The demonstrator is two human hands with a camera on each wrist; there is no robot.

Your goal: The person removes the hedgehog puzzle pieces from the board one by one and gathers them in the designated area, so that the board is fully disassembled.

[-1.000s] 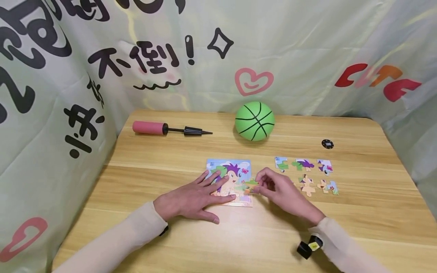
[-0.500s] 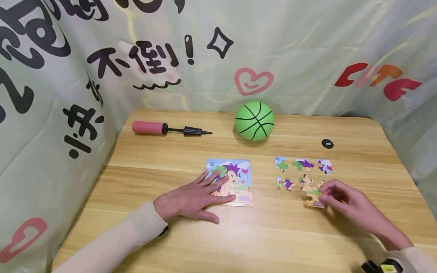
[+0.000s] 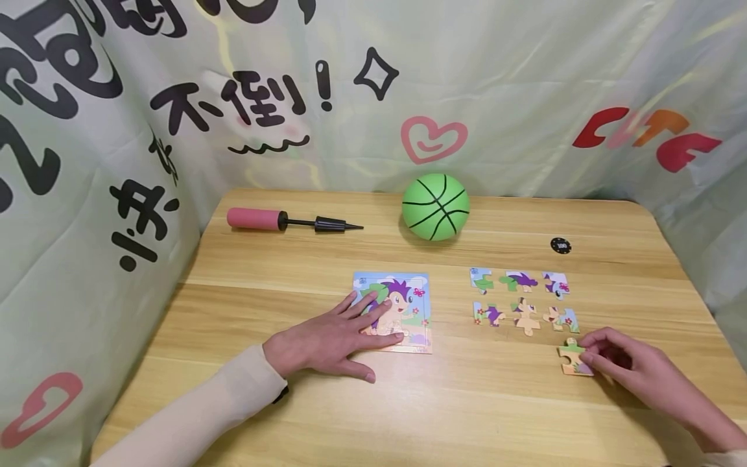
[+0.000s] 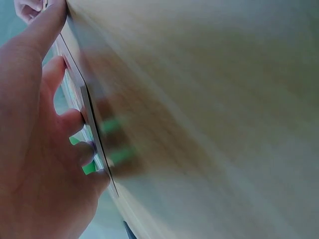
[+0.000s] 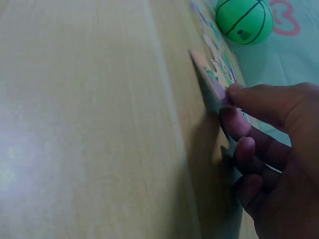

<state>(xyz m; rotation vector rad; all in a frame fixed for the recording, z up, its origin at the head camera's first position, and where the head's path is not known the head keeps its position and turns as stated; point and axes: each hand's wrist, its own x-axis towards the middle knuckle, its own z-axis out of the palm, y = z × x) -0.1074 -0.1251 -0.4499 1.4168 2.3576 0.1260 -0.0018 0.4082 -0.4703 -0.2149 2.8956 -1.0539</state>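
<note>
Under splayed left hand, puzzle, right hand pinching piece, chip (head view only)

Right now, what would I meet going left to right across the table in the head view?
Pink-handled pump, left hand, picture board, green ball, top-left puzzle piece, top-middle piece, top-right piece, held puzzle piece, right hand.

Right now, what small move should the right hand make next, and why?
Probably lay the piece flat and let go: the right hand pinches it on the near side of two rows of three pieces, by their right end, where it could start a third.
</note>
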